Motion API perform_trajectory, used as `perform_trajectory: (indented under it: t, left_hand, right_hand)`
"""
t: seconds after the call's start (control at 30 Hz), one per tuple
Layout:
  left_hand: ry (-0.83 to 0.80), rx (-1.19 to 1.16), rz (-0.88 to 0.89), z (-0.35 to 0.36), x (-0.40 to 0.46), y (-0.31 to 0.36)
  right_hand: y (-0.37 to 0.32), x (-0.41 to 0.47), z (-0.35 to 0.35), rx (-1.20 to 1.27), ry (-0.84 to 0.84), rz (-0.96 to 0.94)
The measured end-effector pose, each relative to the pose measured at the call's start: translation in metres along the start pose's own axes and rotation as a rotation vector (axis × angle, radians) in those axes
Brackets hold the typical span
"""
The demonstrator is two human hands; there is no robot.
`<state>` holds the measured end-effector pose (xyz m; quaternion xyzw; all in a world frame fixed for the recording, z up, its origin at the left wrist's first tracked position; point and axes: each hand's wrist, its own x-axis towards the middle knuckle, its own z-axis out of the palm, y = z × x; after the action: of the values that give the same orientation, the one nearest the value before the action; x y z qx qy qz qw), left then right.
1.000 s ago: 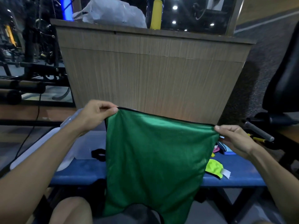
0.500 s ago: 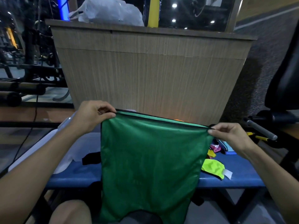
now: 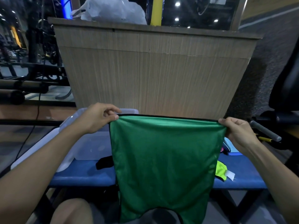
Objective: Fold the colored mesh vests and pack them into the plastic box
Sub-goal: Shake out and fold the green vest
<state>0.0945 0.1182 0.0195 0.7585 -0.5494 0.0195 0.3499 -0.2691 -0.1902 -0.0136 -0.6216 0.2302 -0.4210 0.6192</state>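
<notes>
Setting: a gym floor, with a blue bench [image 3: 84, 173] before a wooden counter [image 3: 153, 75].
Left hand [image 3: 97, 118]: pinches the top left corner of the green mesh vest [image 3: 165, 162].
Right hand [image 3: 237, 133]: pinches the top right corner, so the vest hangs taut over the bench.
Plastic box [image 3: 92, 146]: on the bench, left of the vest, partly hidden.
Neon yellow vest [image 3: 220, 172]: right, mostly covered; its white tag [image 3: 230, 175] is unreadable.

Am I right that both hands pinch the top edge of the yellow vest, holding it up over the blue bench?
Not quite: the vest is green, not yellow. The head view shows the left hand and right hand pinching the top edge of the green vest, holding it up over the blue bench.
</notes>
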Motion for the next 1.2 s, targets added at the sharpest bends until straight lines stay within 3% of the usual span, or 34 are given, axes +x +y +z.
perform_trajectory:
  t: [0.1,0.23,0.43,0.53,0.73,0.83,0.93,1.0,1.1,1.2]
  left_hand:
    - [0.015,-0.052,-0.047,0.000,0.000,0.007]
    - [-0.151,-0.662,-0.254,-0.006,-0.009,0.015]
    - [-0.376,-1.040,-0.116,-0.021,-0.027,0.029]
    - [-0.335,-0.949,-0.170,-0.020,-0.020,0.029]
    - [-0.132,-0.514,-0.441,0.009,-0.005,0.031]
    - [-0.255,-0.465,-0.457,0.024,-0.014,0.046]
    - [-0.431,-0.679,-0.418,0.042,-0.019,0.071]
    - [-0.310,-0.676,-0.464,0.053,-0.011,0.069]
    - [-0.036,-0.524,-0.576,0.061,-0.004,0.052]
    - [0.050,-0.523,-0.614,0.065,-0.013,0.059]
  right_hand:
    - [-0.001,-0.006,0.004,-0.036,0.011,0.035]
    - [0.000,-0.018,-0.004,-0.064,-0.055,0.091]
    - [0.004,-0.026,-0.014,0.131,-0.201,0.205]
    - [0.003,-0.022,-0.007,0.159,-0.114,0.231]
    - [0.008,-0.010,0.015,-0.176,0.162,0.220]
    - [0.005,-0.014,0.031,-0.282,0.184,0.157]
    - [-0.002,-0.018,0.057,-0.197,-0.021,0.199]
    - [-0.003,-0.014,0.068,-0.159,0.008,0.226]
    - [-0.001,-0.004,0.063,-0.170,0.271,0.243]
    - [0.005,-0.011,0.068,-0.198,0.392,0.232]
